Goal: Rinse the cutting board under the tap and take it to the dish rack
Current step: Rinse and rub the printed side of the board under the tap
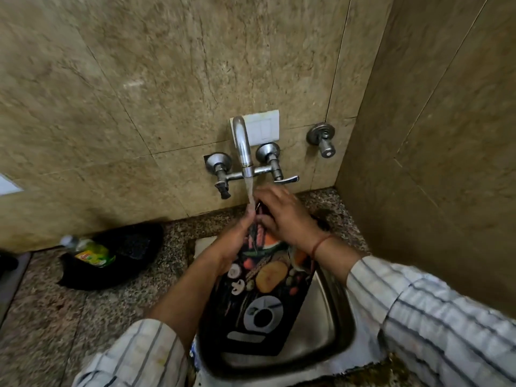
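Note:
A black cutting board [262,300] printed with vegetables stands tilted in the steel sink [332,325], its far end up under the tap [242,141]. Water runs from the spout onto the board's top edge. My left hand [237,241] grips the board's left edge near the top. My right hand [282,213] lies over the board's upper face with its fingers curled on it, in the stream. The dish rack is not in view.
A black pan or bowl [117,255] holding a green-labelled bottle [92,252] sits on the granite counter to the left. A tap lever [287,179] sticks out just behind my right hand. A tiled wall rises close on the right, with a second valve [322,138].

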